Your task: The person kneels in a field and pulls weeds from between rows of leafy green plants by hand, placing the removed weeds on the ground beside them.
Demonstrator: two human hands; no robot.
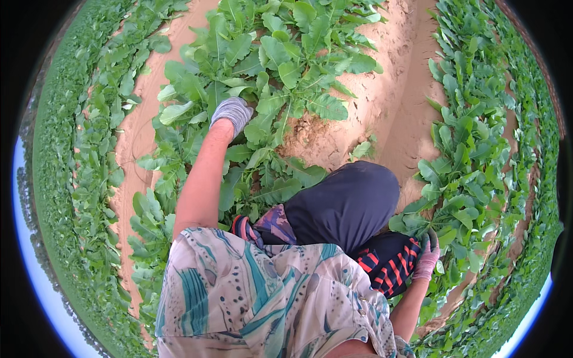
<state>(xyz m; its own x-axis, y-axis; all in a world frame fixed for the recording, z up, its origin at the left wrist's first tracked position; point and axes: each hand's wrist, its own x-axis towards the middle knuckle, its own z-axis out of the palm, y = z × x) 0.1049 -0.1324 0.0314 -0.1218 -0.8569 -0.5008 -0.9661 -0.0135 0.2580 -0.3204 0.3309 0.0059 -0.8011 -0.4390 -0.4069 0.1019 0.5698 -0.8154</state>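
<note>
One gloved left hand reaches into the leafy clump ahead, seemingly feeling within it, which next calls for parting it gently, fingers too buried to tell, while the right hand hangs beside the right-hand row, its finger closure equally unclear

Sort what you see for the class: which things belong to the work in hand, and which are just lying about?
In the work:
- gloved left hand, among the leaves
- middle row of plants
- gloved right hand, near the right row of plants, role unclear

Just around:
- sandy soil
- left row of plants
</note>
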